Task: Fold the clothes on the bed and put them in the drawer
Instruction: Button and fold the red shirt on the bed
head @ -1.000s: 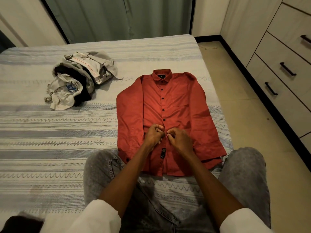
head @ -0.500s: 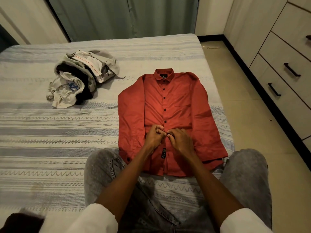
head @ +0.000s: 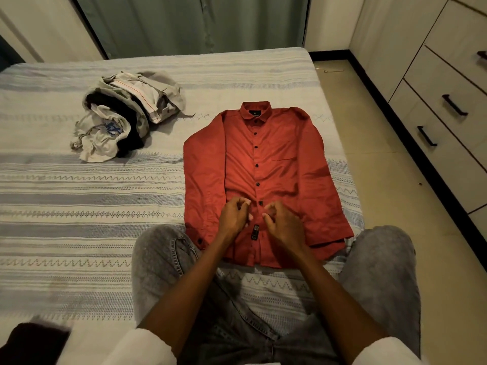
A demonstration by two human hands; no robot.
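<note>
Now the red shirt [head: 266,177] lies flat, buttoned, on the bed [head: 79,206]; left hand [head: 233,217] and right hand [head: 284,223] hover loosely curled, holding nothing. Fold sleeves inward evenly.

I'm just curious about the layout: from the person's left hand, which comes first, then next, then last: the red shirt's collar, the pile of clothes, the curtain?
From the left hand, in the head view:
1. Collar, straight ahead at the top of the red shirt.
2. Pile of clothes, farther up the bed on the left.
3. Curtain, beyond the bed's far edge.
</note>
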